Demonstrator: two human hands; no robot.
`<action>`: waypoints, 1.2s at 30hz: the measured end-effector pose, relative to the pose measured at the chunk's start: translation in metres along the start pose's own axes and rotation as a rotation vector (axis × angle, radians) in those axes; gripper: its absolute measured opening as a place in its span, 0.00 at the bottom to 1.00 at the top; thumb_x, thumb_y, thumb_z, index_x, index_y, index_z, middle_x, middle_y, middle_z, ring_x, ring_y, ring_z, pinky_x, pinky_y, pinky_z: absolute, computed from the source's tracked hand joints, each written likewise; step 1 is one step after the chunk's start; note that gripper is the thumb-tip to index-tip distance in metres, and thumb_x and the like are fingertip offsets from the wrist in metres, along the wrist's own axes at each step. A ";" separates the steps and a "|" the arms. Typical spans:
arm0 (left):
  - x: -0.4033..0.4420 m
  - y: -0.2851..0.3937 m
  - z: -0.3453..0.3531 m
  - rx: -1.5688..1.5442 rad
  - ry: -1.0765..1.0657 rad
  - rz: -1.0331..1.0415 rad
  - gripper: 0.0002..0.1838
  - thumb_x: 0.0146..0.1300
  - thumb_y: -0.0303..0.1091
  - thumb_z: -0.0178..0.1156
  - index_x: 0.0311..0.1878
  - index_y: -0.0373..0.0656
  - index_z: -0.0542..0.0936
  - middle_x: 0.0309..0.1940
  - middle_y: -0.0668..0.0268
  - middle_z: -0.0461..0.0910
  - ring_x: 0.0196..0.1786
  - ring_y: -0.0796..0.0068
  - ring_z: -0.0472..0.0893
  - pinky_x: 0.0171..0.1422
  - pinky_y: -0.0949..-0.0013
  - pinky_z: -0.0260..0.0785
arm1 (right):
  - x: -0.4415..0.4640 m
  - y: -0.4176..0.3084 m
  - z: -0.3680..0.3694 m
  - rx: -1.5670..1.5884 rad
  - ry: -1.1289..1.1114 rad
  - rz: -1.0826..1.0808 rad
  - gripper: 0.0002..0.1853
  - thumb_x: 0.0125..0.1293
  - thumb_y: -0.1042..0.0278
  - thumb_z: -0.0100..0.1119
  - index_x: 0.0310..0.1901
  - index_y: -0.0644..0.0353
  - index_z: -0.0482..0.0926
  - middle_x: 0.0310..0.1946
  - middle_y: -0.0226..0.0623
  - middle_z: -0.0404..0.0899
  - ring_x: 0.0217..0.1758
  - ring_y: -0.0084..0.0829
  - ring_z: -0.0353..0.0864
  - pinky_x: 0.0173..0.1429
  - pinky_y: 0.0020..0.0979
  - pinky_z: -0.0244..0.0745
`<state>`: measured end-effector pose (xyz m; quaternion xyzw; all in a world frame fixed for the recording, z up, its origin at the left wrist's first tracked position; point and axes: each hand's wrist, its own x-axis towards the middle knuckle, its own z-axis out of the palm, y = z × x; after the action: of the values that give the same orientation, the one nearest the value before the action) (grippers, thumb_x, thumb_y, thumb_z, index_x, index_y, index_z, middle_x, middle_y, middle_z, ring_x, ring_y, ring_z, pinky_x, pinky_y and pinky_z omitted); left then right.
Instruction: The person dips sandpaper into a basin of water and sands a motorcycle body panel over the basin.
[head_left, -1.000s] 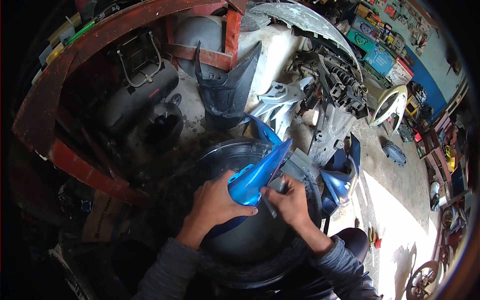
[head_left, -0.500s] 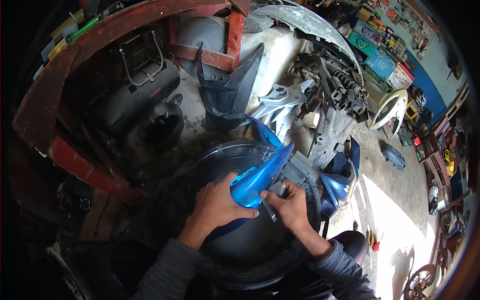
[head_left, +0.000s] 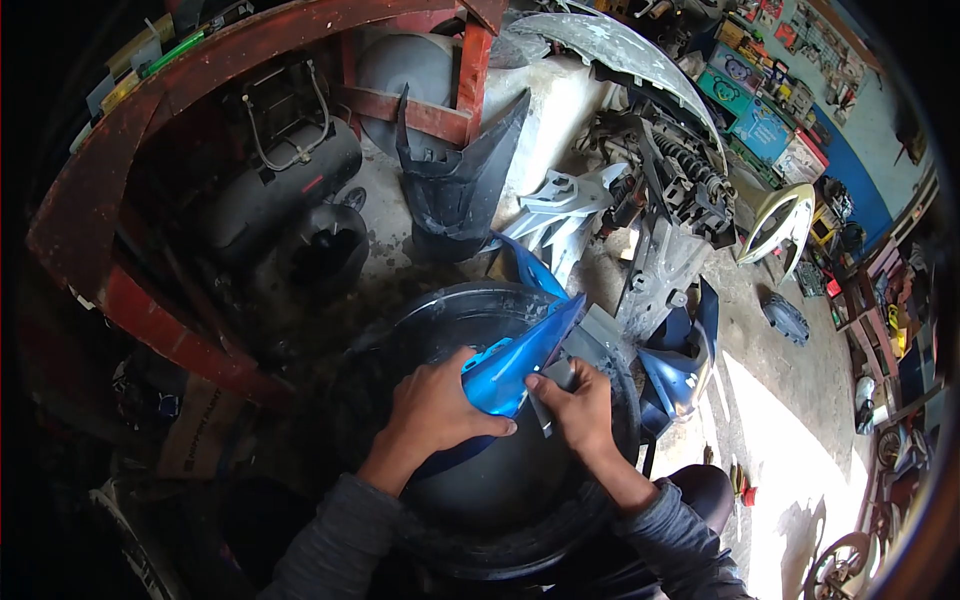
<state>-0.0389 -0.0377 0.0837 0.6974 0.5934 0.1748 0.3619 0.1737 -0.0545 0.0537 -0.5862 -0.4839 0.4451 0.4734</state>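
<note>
My left hand (head_left: 428, 415) is closed around the lower part of a glossy blue motorcycle fairing panel (head_left: 522, 362), its thumb across the near end. The panel's pointed end tilts up and away to the right. In my right hand (head_left: 585, 412) is a folded grey piece of sandpaper (head_left: 541, 414), pinched under the thumb and against the panel's right edge. Both hands are over a round black basin (head_left: 490, 495). A flat grey piece (head_left: 600, 332) lies at the basin's far right rim, and another blue panel (head_left: 532, 268) leans just beyond it.
Dark blue fairing parts (head_left: 680, 370) stand right of the basin. Behind are a black plastic panel (head_left: 460, 190), silver-grey panels (head_left: 560, 205) and a shock absorber (head_left: 690, 165). A red metal frame (head_left: 185, 335) and a black tank (head_left: 285, 190) occupy the left.
My right hand and the sandpaper have shifted very slightly along the panel's edge. The panel's tip sits a little lower; my left hand keeps its hold.
</note>
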 end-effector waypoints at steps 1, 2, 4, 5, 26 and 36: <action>0.001 0.000 -0.001 0.001 0.005 0.013 0.55 0.36 0.58 0.84 0.69 0.41 0.77 0.52 0.48 0.88 0.57 0.45 0.88 0.64 0.51 0.78 | -0.005 0.002 0.003 -0.042 0.003 -0.061 0.10 0.65 0.69 0.78 0.36 0.64 0.85 0.28 0.30 0.86 0.29 0.15 0.79 0.33 0.25 0.75; 0.002 -0.001 -0.001 0.001 0.010 0.023 0.55 0.36 0.58 0.84 0.69 0.41 0.77 0.52 0.48 0.89 0.56 0.45 0.88 0.64 0.51 0.78 | -0.008 0.003 0.004 -0.085 0.005 -0.120 0.10 0.65 0.69 0.78 0.36 0.64 0.85 0.29 0.30 0.87 0.30 0.15 0.79 0.34 0.25 0.75; 0.003 0.002 -0.004 -0.002 -0.002 0.005 0.55 0.36 0.58 0.84 0.69 0.41 0.78 0.52 0.49 0.89 0.56 0.46 0.88 0.64 0.51 0.78 | -0.005 -0.003 0.003 -0.070 -0.006 -0.064 0.10 0.65 0.69 0.78 0.37 0.64 0.85 0.28 0.29 0.86 0.32 0.15 0.79 0.37 0.25 0.75; 0.003 0.002 -0.005 -0.005 -0.014 -0.014 0.55 0.36 0.58 0.84 0.69 0.41 0.78 0.52 0.49 0.89 0.56 0.46 0.88 0.63 0.51 0.78 | 0.000 0.000 0.002 -0.048 -0.002 -0.022 0.10 0.65 0.69 0.78 0.37 0.65 0.85 0.28 0.29 0.86 0.32 0.15 0.79 0.37 0.26 0.75; 0.004 -0.004 -0.001 0.005 0.011 0.020 0.54 0.35 0.59 0.84 0.67 0.42 0.78 0.51 0.49 0.89 0.55 0.45 0.89 0.62 0.51 0.79 | -0.006 0.005 0.007 -0.001 0.039 -0.046 0.12 0.66 0.68 0.79 0.35 0.62 0.82 0.29 0.27 0.86 0.30 0.15 0.78 0.36 0.24 0.75; 0.004 -0.004 0.001 0.008 0.018 0.018 0.54 0.35 0.59 0.84 0.67 0.42 0.78 0.51 0.49 0.89 0.55 0.46 0.89 0.62 0.51 0.78 | -0.002 0.001 0.013 0.007 0.068 -0.024 0.15 0.66 0.66 0.80 0.31 0.60 0.80 0.27 0.28 0.84 0.29 0.14 0.78 0.34 0.24 0.74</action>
<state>-0.0398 -0.0342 0.0793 0.7024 0.5911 0.1823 0.3522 0.1613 -0.0547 0.0505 -0.5934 -0.4729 0.4211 0.4970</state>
